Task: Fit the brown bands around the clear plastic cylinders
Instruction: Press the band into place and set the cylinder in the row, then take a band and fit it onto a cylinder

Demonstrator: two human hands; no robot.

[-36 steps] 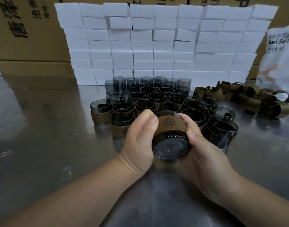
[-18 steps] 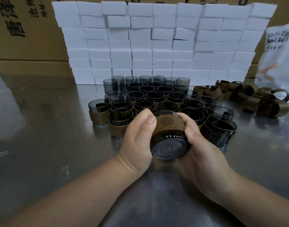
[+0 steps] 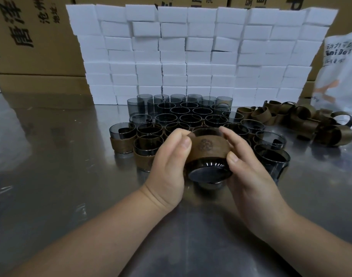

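Left hand (image 3: 167, 166), right hand (image 3: 249, 176) grip cylinder (image 3: 207, 173); bag (image 3: 338, 62) reads "BaiBe"

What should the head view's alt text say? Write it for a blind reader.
A person's left hand and right hand grip a tilted smoky plastic cylinder wearing a brown band over a steel table. Behind stand rows of cylinders, some banded, loose bands to their right, and white boxes.

White boxes (image 3: 191, 54) stacked before cardboard cartons (image 3: 31, 35) on metal table (image 3: 51, 176).
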